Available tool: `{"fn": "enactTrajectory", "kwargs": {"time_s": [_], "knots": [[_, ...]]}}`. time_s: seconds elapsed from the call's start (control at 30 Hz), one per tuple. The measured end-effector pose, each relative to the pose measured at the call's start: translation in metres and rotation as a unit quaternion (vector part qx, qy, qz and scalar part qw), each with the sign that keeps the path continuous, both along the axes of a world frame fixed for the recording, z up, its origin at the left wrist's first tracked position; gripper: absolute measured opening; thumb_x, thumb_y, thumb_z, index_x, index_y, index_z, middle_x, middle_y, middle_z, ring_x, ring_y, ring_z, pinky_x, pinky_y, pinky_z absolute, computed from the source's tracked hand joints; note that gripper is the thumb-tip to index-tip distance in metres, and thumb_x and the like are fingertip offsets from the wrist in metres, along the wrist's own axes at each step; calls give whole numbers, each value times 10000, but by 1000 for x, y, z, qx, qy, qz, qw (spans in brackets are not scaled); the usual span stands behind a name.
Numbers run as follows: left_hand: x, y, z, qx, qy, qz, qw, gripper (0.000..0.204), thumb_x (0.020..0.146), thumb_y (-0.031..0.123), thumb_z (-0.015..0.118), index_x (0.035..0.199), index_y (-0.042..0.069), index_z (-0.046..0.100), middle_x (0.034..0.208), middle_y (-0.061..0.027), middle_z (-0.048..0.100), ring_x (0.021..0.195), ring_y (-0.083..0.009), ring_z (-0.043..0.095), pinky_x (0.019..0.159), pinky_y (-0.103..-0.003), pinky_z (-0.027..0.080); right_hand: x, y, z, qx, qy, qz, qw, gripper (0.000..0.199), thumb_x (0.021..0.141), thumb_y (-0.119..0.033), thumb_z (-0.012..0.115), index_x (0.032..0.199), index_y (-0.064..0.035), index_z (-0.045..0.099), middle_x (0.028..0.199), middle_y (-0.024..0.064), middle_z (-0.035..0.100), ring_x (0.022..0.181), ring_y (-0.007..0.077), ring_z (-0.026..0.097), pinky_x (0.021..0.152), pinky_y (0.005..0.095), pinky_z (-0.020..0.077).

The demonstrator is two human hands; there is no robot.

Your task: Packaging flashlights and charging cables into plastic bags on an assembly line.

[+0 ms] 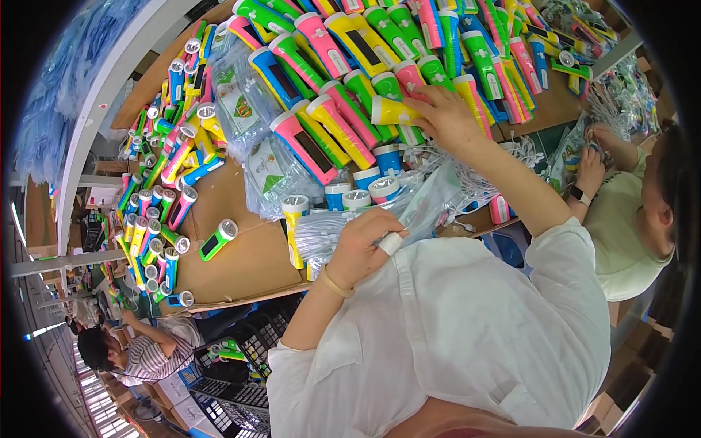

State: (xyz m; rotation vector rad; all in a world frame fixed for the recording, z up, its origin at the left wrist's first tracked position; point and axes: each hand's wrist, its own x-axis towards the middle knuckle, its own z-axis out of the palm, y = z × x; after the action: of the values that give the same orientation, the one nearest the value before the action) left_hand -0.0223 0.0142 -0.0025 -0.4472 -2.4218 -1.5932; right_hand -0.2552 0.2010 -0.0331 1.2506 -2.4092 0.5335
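My right hand point(451, 123) reaches to the pile and is closed on a yellow flashlight point(391, 111) with a white end, lying over other flashlights. Close to my body, my left hand point(363, 244) is closed on the edge of a clear plastic bag point(427, 201), which spreads to the right below my right hand. A white wrap point(391, 243) shows at one of its fingertips. Beside my left hand lies a stack of clear bags point(321, 232), with a yellow flashlight point(294, 226) standing at its left. Several blue-and-white flashlights point(337, 196) stand just beyond the stack.
Rows of pink, green, yellow and blue flashlights point(358, 51) cover the far table. Printed clear bags point(266, 164) and more flashlights point(157, 226) lie left. White cables point(504, 162) lie right. A black crate point(241, 379) stands below the cardboard tabletop point(241, 266). Co-workers point(621, 219) sit at both sides.
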Motion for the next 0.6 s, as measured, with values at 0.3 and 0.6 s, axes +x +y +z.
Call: {"fn": "enactTrajectory", "kwargs": {"time_s": [0.3,0.6], "knots": [[11,-2,8,-37,36,21,998,147,770,-4,751,901,55,718,875,-84,679,800,-242,664,698,-314,531,-7,-12,21,99,-89,-56,990,528,746,-205,832,1175,-33,576,1061,147,675,976,366,671,832,463,553],[8,-8,-3,-62,67,1,996,196,753,30,776,934,63,707,904,-96,646,808,-279,641,684,-363,527,65,6,80,-275,-535,184,777,473,926,-112,653,1363,-33,491,1147,46,644,1026,142,608,885,325,504]]}}
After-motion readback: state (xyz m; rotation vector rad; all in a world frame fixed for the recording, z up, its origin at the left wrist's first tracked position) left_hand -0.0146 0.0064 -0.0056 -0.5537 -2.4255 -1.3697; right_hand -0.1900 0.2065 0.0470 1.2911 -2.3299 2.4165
